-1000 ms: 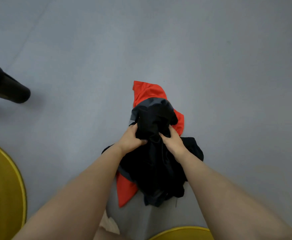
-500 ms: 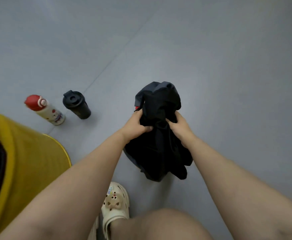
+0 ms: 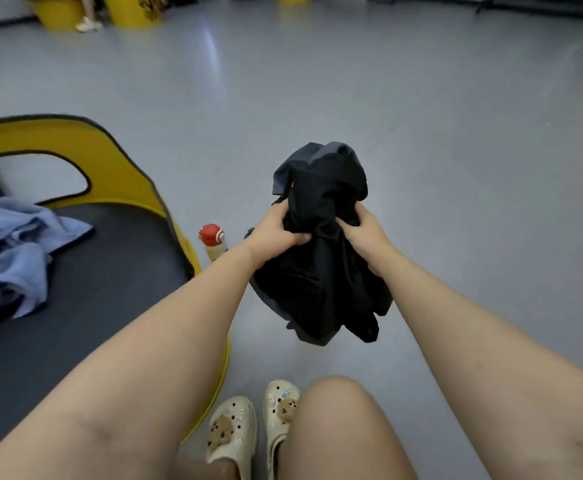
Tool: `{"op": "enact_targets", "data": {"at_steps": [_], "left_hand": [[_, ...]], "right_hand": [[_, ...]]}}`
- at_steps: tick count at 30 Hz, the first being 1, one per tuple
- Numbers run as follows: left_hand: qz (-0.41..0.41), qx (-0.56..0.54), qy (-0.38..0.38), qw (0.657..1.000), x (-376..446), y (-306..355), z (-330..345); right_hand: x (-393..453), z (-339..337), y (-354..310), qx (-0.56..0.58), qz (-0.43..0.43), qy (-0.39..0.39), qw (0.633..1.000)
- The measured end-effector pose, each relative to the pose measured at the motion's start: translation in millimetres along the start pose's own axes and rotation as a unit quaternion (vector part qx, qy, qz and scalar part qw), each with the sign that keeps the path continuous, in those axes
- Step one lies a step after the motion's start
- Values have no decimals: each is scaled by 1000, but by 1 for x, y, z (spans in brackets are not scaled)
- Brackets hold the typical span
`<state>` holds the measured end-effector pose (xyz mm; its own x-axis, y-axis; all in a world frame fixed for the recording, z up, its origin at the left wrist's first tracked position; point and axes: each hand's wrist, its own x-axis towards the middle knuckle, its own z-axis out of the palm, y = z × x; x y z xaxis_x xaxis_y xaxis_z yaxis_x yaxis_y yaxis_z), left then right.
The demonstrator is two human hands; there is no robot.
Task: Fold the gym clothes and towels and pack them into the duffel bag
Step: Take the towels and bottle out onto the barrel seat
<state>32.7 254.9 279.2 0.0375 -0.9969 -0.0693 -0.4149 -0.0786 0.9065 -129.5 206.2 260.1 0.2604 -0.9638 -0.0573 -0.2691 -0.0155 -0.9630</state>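
A bunched bundle of black and dark grey clothes (image 3: pixel 321 251) hangs in the air above the grey floor, in front of my knees. My left hand (image 3: pixel 276 230) grips its left side and my right hand (image 3: pixel 364 233) grips its right side, fingers curled into the cloth. A sliver of red shows under the grey fold near the top. A crumpled light blue garment (image 3: pixel 9 251) lies on the dark seat of a yellow-rimmed round chair (image 3: pixel 120 161) at my left. No duffel bag is in view.
A bottle with a red cap (image 3: pixel 212 242) stands on the floor beside the chair, partly behind my left forearm. My feet in cream clogs (image 3: pixel 252 431) are below. Yellow tubs (image 3: pixel 127 10) and another person's foot are at the far back left.
The view has tilted up and turned left. The bundle has lifted clear of the floor, still in both hands. The red garment is now almost hidden, and the black cup is out of view.
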Motion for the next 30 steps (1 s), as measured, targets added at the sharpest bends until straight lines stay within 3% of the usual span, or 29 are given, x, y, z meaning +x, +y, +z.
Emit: {"op": "enact_targets", "data": {"at_steps": [13, 30], "left_hand": [[11, 29, 199, 979, -141, 20, -171], [-138, 58, 386, 910, -326, -72, -365]], "right_hand": [[-45, 152, -144, 12, -118, -141, 983], [-133, 421, -238, 16, -185, -355, 916]]}}
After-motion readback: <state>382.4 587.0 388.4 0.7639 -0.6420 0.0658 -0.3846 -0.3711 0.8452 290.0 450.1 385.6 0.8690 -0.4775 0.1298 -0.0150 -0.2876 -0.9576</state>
